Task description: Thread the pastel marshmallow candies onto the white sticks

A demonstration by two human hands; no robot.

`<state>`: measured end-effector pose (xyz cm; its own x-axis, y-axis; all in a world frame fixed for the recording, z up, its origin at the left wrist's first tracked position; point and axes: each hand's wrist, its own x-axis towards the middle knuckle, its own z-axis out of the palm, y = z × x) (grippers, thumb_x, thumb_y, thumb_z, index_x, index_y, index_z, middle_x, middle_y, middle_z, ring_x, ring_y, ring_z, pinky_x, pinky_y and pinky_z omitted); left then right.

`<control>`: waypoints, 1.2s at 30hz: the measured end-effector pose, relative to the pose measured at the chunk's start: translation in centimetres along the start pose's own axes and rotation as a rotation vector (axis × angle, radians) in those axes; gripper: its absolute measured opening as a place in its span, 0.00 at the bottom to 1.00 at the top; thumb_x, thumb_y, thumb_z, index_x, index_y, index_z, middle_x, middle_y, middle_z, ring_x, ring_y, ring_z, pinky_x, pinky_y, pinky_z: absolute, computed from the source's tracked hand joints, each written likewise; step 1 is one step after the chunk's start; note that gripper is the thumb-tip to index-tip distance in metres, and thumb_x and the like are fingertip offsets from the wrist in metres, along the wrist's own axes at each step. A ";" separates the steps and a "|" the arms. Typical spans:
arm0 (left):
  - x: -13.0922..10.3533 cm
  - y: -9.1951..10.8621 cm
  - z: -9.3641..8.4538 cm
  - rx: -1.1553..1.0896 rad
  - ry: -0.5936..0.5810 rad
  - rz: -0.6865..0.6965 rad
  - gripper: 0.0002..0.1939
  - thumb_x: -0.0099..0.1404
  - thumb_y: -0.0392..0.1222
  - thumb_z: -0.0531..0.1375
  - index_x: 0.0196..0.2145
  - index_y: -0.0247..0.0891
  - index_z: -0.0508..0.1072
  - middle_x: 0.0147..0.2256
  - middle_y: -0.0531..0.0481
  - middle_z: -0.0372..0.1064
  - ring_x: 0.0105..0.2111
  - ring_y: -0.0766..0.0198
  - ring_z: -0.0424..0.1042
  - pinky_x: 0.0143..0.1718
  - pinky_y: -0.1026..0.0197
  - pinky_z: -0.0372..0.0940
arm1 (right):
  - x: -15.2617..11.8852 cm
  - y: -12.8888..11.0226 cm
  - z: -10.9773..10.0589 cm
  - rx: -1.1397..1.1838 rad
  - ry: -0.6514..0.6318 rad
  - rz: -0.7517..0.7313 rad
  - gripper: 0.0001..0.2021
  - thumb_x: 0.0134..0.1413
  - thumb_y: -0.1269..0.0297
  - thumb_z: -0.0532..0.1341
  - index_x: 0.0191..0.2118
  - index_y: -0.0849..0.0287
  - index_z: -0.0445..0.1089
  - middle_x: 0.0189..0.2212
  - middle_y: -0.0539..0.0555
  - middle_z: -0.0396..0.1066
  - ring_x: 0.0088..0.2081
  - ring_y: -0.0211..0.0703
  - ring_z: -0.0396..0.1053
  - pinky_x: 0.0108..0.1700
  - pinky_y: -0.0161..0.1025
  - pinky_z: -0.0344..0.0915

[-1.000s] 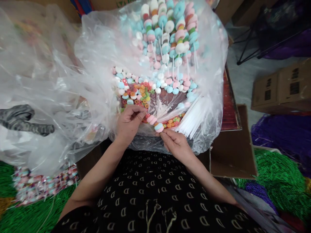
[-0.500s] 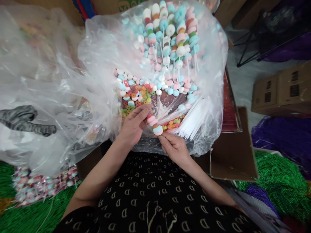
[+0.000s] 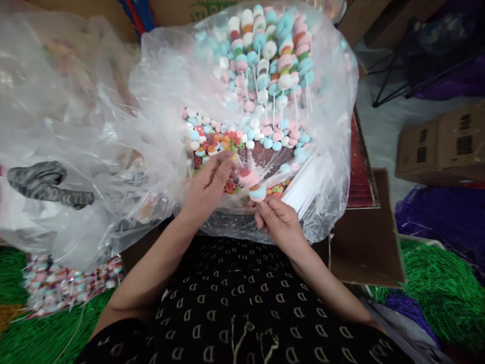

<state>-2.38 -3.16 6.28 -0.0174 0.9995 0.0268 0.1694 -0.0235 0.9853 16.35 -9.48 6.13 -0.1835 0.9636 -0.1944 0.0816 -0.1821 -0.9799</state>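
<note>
My right hand (image 3: 278,217) pinches the lower end of a marshmallow skewer (image 3: 257,192), which carries pink and blue-white marshmallows with small coloured rings between them. Close to the skewer's upper end is my left hand (image 3: 210,182). Its thumb and fingers pinch a small yellow piece (image 3: 234,157), blurred, apparently a ring like those in the pile. Under and beside my hands lie small coloured rings (image 3: 231,137), loose marshmallows (image 3: 268,143) and a bundle of white sticks (image 3: 305,184). Finished-looking marshmallow skewers (image 3: 285,60) stand in a group behind them.
Clear plastic sheeting (image 3: 159,91) surrounds the work area, with a grey striped cloth band (image 3: 49,184) at left. An open cardboard box (image 3: 366,242) stands at right, near green tinsel-like strands (image 3: 439,283). Wrapped skewers (image 3: 68,283) lie low at left.
My left hand has come away from the skewer's top and now has a small yellow piece at its fingertips. My right hand and the skewer have shifted slightly right.
</note>
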 end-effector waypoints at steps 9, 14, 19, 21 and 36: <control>4.3 -4.4 -4.5 1.059 -0.094 0.196 0.11 0.70 0.37 0.57 0.45 0.38 0.79 0.45 0.35 0.76 0.48 0.40 0.74 0.51 0.44 0.68 | 7.0 -2.2 0.1 -0.305 0.173 -0.210 0.17 0.65 0.52 0.63 0.28 0.57 0.72 0.21 0.47 0.61 0.27 0.38 0.60 0.31 0.37 0.56; 3.4 -4.4 -4.0 1.094 -0.064 0.247 0.09 0.70 0.38 0.57 0.43 0.39 0.76 0.42 0.37 0.77 0.46 0.42 0.75 0.48 0.45 0.66 | 12.4 -2.1 2.5 -0.667 0.022 -0.275 0.11 0.65 0.65 0.60 0.34 0.57 0.78 0.26 0.50 0.72 0.32 0.44 0.68 0.36 0.39 0.59; 2.7 -4.5 -4.1 1.073 -0.052 0.225 0.07 0.69 0.38 0.56 0.41 0.40 0.75 0.42 0.37 0.77 0.47 0.42 0.74 0.47 0.46 0.65 | 15.7 -1.3 4.1 -1.046 -0.029 -0.249 0.14 0.71 0.66 0.56 0.41 0.58 0.81 0.35 0.60 0.80 0.38 0.54 0.76 0.41 0.43 0.66; 2.8 -4.9 -4.2 1.009 -0.041 0.230 0.06 0.69 0.38 0.56 0.39 0.42 0.74 0.41 0.39 0.77 0.46 0.43 0.74 0.47 0.46 0.65 | 15.9 -1.1 4.3 -1.116 -0.056 -0.234 0.15 0.72 0.66 0.55 0.44 0.58 0.81 0.36 0.62 0.81 0.40 0.55 0.77 0.42 0.44 0.68; 1.7 -3.6 -4.0 0.156 0.201 0.071 0.09 0.65 0.44 0.66 0.43 0.43 0.77 0.33 0.54 0.74 0.33 0.62 0.72 0.37 0.61 0.69 | 14.0 -0.6 2.4 -0.528 0.042 -0.181 0.07 0.61 0.59 0.64 0.35 0.56 0.73 0.30 0.51 0.75 0.34 0.47 0.70 0.39 0.41 0.66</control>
<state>-6.94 -1.42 3.49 -0.1930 0.9706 0.1438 0.3268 -0.0746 0.9421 11.35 3.65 3.85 -0.2022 0.9793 -0.0122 0.5337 0.0997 -0.8398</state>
